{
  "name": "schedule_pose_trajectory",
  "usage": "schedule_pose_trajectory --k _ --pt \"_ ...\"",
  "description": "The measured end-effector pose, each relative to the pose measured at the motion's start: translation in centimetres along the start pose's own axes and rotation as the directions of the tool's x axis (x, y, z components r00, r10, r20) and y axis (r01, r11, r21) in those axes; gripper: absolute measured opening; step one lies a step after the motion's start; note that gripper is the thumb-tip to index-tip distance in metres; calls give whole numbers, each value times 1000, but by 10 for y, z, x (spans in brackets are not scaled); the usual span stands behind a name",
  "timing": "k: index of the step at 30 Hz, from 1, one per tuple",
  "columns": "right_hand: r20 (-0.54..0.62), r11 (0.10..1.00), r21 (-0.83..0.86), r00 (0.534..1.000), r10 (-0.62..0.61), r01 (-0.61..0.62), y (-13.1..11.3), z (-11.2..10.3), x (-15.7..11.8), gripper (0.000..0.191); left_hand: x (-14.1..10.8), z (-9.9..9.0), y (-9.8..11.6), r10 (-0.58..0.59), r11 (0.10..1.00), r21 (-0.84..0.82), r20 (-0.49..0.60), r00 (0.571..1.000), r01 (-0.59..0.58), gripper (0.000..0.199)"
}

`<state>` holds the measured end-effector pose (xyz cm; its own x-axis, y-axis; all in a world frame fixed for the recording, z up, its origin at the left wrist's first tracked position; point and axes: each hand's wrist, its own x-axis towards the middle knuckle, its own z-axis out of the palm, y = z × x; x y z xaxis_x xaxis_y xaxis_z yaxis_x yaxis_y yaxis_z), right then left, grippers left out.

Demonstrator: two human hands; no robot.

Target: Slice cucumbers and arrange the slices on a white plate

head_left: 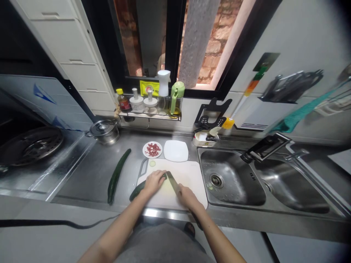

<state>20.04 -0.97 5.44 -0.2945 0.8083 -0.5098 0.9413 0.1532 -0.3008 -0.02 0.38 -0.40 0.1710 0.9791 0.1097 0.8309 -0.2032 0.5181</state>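
Observation:
My left hand (154, 182) presses a dark green cucumber (136, 191) down on the white cutting board (189, 179), its fingers curled over the cut end. In my right hand (187, 196) is a kitchen knife (173, 183), its blade touching or very close to that end. One pale cucumber slice (152, 163) lies near the board's grey handle. A second, whole cucumber (117, 177) rests on the steel counter to the left. Behind the board stand a plate of chopped red pieces (153, 149) and a bare white plate (176, 150).
On the right is a double steel sink (233, 179) with a black-tipped faucet (264, 148). A lidded pot (103, 131) stands at the back left, beside a stove (30, 148). Bottles and jars line a low rack (149, 115) under the window. A small caddy (205, 140) sits behind the sink.

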Motion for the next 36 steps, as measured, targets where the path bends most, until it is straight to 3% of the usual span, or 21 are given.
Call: schedule_pose_trajectory --k 6,11,14,18,24,31,36 --pt "-174 979 -175 982 72 -103 6 -14 -8 39 1 3 -4 -48 993 -113 -118 992 34 33" --pt "-422 951 -280 906 -2 -128 10 -13 -15 42 8 -3 -6 -173 942 -323 -232 957 91 33" --pt "-497 953 -285 866 -56 -102 15 -10 -18 45 13 -13 -2 -223 904 -412 -221 949 117 33" --pt "-536 961 -273 837 -111 -48 21 -6 -20 49 16 -28 12 -117 924 -380 -154 981 51 34" --pt "-517 956 -294 840 -166 7 25 -3 -19 47 18 -41 34 49 981 -186 -32 998 -54 38" --pt "-520 950 -313 833 -189 20 28 1 -19 46 23 -41 40 75 983 -171 92 993 -59 36" --pt "-515 949 -316 836 -187 18 33 5 -21 47 23 -34 44 99 974 -212 87 991 -78 28"
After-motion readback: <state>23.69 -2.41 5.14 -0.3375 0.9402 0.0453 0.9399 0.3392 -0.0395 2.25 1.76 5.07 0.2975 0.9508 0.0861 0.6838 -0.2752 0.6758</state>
